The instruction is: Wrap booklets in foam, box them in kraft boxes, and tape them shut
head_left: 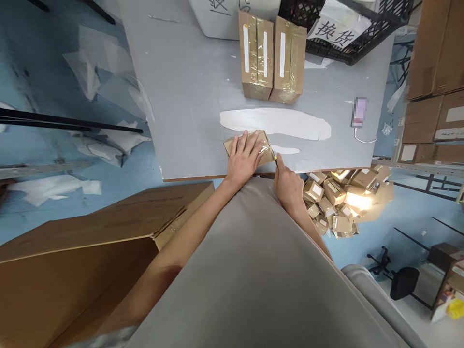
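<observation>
A small taped cardboard box (264,145) lies near the front edge of the grey table (188,96). My left hand (243,157) rests flat on top of it, fingers stretched out and pressing it down. My right hand (289,186) is closed round a small yellow-tipped tool (276,158), forefinger extended along it, with the tip at the box's right end. What kind of tool it is I cannot make out.
Two taller taped boxes (271,58) stand at the back of the table, beside a black crate (348,29) with a paper label. A phone (360,112) with a cable lies right. Several small boxes (340,198) are piled on the floor; a large carton (90,251) is at left.
</observation>
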{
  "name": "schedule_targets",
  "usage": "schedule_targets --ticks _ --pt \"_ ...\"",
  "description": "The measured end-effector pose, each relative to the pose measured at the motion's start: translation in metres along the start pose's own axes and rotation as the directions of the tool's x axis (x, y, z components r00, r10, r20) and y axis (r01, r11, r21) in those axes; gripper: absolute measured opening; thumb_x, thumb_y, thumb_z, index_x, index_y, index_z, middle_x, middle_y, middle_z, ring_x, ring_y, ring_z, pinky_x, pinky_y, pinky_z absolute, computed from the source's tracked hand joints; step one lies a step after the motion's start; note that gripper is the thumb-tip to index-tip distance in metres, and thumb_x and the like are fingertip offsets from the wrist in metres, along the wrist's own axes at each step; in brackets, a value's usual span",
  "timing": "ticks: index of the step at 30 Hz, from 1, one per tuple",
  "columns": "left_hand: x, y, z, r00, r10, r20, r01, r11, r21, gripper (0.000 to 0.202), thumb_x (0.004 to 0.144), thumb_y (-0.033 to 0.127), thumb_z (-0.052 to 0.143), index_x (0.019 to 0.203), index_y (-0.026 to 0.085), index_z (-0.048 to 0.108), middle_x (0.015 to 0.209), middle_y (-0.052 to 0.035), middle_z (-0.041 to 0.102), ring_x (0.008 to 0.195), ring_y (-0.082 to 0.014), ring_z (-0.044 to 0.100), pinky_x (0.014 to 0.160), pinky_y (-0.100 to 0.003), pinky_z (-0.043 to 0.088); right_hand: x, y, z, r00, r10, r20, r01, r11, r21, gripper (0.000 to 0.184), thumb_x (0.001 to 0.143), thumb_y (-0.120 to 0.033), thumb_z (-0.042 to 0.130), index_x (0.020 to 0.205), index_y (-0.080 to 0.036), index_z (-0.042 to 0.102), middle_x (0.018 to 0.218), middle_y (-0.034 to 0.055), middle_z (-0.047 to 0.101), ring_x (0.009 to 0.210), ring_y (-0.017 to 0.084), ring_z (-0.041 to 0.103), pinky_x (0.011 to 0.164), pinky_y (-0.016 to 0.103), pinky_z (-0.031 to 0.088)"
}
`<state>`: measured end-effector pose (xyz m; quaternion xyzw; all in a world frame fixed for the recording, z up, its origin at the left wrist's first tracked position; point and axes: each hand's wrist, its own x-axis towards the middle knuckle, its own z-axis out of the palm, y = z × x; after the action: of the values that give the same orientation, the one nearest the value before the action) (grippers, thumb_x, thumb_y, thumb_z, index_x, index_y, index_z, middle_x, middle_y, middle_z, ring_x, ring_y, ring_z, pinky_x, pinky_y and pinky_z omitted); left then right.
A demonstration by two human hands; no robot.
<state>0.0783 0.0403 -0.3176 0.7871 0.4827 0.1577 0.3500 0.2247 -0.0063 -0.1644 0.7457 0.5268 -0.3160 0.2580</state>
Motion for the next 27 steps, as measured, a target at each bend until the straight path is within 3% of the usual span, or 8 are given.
schedule_targets --ticks 5,12,19,23,27 --pt "-0.001 0.001 0.0 1.0 -0.006 0.01 0.006 1.0 0.001 0.053 0.117 0.047 0.047 0.165 0.028 0.063 0.183 -0.01 0.045 0.177 -0.0371 0.029 0.146 -0.068 0.014 0.012 -0.009 -0.001 0.996 -0.056 -0.066 0.057 0.998 0.02 0.07 0.119 -0.02 0.028 0.187 -0.025 0.011 0.136 0.0183 0.081 0.114 0.03 0.083 0.102 0.042 0.064" --pt "0.001 0.0 -0.001 1.0 0.004 -0.002 -0.004 0.998 -0.058 0.052 0.116 0.044 0.05 0.165 0.03 0.063 0.183 -0.009 0.045 0.176 -0.0387 0.031 0.145 -0.07 0.015 0.025 -0.02 0.003 0.995 0.001 -0.095 -0.001 1.0 -0.003 0.077 0.116 -0.014 0.034 0.187 -0.022 0.006 0.129 0.0206 0.083 0.116 0.029 0.084 0.101 0.039 0.064" --pt "0.004 -0.004 0.002 0.999 0.025 -0.029 -0.028 0.992 -0.12 0.049 0.115 0.042 0.054 0.161 0.029 0.066 0.182 -0.0088 0.047 0.176 -0.0389 0.031 0.145 -0.071 0.015 0.015 -0.029 0.001 0.995 0.077 -0.06 -0.079 0.996 -0.035 0.076 0.115 -0.014 0.041 0.186 -0.016 0.015 0.123 0.0239 0.083 0.117 0.031 0.084 0.098 0.037 0.064" --pt "0.005 -0.005 0.003 0.999 0.033 -0.026 -0.036 0.989 -0.14 0.049 0.114 0.041 0.055 0.161 0.03 0.066 0.182 -0.0084 0.047 0.176 -0.0389 0.03 0.145 -0.073 0.014 0.025 -0.036 -0.003 0.993 0.091 -0.074 -0.093 0.995 -0.02 0.076 0.116 -0.012 0.039 0.186 -0.018 0.012 0.129 0.0234 0.083 0.121 0.031 0.083 0.1 0.039 0.064" --pt "0.006 -0.007 0.0 0.999 0.041 -0.004 -0.042 0.991 -0.127 0.048 0.115 0.037 0.053 0.16 0.03 0.067 0.182 -0.0076 0.047 0.176 -0.0383 0.031 0.145 -0.072 0.015 0.022 -0.039 -0.006 0.993 0.105 -0.054 -0.106 0.994 -0.015 0.075 0.114 -0.009 0.039 0.186 -0.019 0.018 0.13 0.0233 0.082 0.122 0.031 0.083 0.101 0.039 0.064"
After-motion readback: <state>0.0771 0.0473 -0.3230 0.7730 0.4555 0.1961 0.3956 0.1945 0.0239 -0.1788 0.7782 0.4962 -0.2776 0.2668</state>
